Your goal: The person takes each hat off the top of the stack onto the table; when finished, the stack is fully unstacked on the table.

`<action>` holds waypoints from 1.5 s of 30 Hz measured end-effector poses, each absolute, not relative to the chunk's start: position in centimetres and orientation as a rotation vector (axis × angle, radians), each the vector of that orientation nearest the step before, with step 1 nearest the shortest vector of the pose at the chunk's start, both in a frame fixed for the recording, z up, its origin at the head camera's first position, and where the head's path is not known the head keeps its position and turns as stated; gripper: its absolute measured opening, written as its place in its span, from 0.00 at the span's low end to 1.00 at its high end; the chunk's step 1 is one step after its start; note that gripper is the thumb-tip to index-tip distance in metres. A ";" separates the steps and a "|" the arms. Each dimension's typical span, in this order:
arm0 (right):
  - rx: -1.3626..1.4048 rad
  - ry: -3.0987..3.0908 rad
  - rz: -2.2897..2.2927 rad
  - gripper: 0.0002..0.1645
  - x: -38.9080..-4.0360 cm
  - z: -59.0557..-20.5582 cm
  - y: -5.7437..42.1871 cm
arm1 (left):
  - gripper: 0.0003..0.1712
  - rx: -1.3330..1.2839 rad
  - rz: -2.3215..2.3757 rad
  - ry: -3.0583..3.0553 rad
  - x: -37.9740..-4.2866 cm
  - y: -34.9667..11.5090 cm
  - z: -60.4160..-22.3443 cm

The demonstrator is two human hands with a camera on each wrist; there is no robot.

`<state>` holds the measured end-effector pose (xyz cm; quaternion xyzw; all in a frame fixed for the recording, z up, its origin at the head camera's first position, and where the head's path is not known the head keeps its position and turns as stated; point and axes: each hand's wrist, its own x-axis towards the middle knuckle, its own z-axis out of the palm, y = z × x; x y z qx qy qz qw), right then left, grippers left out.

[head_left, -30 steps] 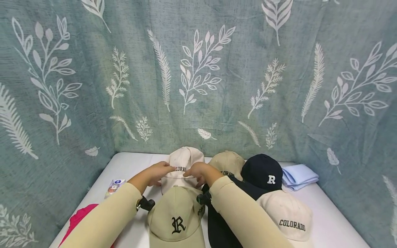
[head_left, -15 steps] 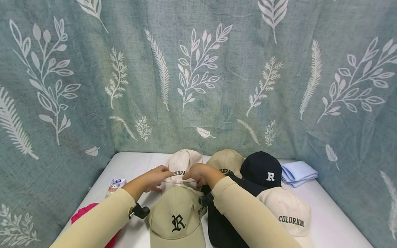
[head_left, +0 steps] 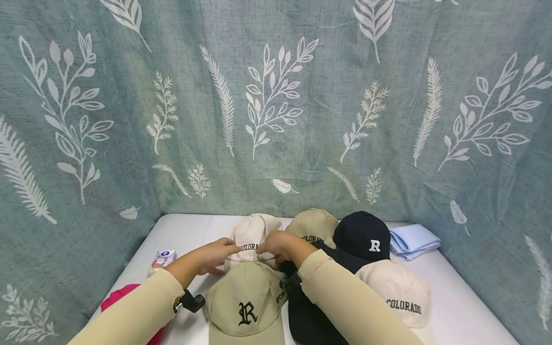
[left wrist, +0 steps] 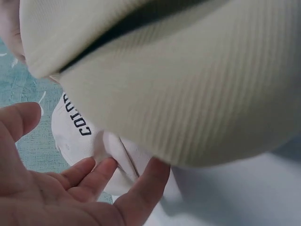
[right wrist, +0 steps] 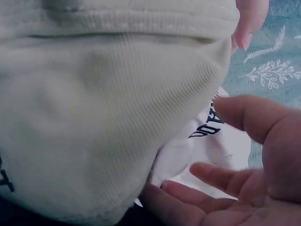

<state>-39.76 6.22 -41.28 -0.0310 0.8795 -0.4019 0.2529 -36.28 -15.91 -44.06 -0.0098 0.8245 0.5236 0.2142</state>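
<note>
Between my two hands stands a pale cream baseball cap with dark COLORADO lettering. My left hand is at its left side; in the left wrist view the fingertips touch the cloth low on the cap, the thumb held apart. On the other side my right hand has its fingers against the cap, thumb apart too. Directly in front sits an olive-beige cap with a black R, hiding much of the pale cap's brim. It fills large parts of both wrist views.
To the right are a tan COLORADO cap, a black R cap and another cream COLORADO cap. A folded blue cloth lies behind them. At left are a small printed carton and a pink item, partly under the sleeve.
The pale cap between my hands has come down and slightly nearer, toward the olive-beige cap. Both hands have moved with it, and the left forearm has shifted a little left.
</note>
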 end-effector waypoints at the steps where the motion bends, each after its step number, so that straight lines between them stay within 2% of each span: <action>1: -0.087 2.406 -1.090 0.37 -39.7 -41.3 6.3 | 0.39 -0.024 1.455 2.283 -36.2 -15.9 -44.0; 6: -0.162 2.533 -0.985 0.35 -38.9 -40.9 6.3 | 0.36 -0.033 1.482 2.293 -35.0 -16.0 -43.7; 11: -0.296 2.571 -0.947 0.35 -36.6 -40.4 6.3 | 0.31 -0.045 1.499 2.389 -32.4 -16.0 -43.5; 19: -0.500 2.668 -0.947 0.39 -32.0 -40.5 7.5 | 0.34 -0.014 1.392 2.711 -27.0 -15.1 -42.8; 27: -0.444 2.796 -1.064 0.42 -26.3 -41.1 9.7 | 0.44 -0.092 1.536 2.674 -20.5 -13.5 -43.6; 38: -0.349 2.463 -1.463 0.63 -22.4 -44.0 9.4 | 0.46 -0.103 1.642 2.512 -19.0 -13.6 -45.0; 45: -0.293 2.371 -1.547 0.64 -22.0 -44.8 9.4 | 0.44 -0.098 1.720 2.451 -19.1 -13.5 -45.6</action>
